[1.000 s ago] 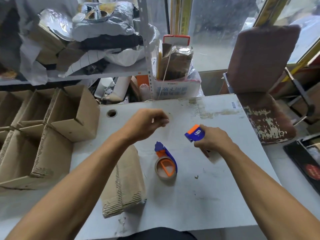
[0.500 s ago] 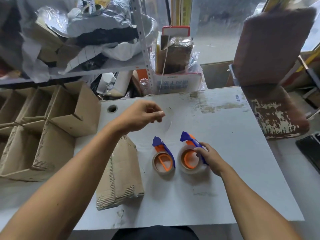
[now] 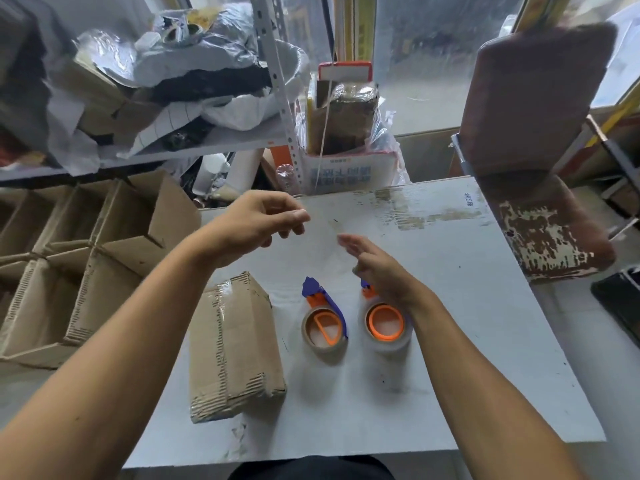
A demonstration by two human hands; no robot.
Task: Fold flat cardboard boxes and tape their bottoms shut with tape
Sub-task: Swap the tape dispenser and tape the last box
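Observation:
A small cardboard box (image 3: 235,348) lies on the white table (image 3: 467,306) at the front left, with clear tape along its seam. Two tape rolls stand side by side on orange and blue dispensers: a brownish one (image 3: 325,329) in the middle and a clear one (image 3: 385,325) to its right. My left hand (image 3: 263,221) hovers above the table with its fingers curled, pinching the end of a faint clear tape strip (image 3: 323,233). That strip runs toward my right hand (image 3: 377,268), which is held with straight fingers just above the clear roll and holds nothing.
Several assembled open cardboard boxes (image 3: 86,271) are stacked left of the table. A cluttered metal shelf (image 3: 207,147) and a printed carton (image 3: 346,171) stand behind it. A worn brown chair (image 3: 540,140) is at the right.
My right hand set the clear tape dispenser down beside the other one, let go of it and rose with its fingers straight. My left hand stayed raised.

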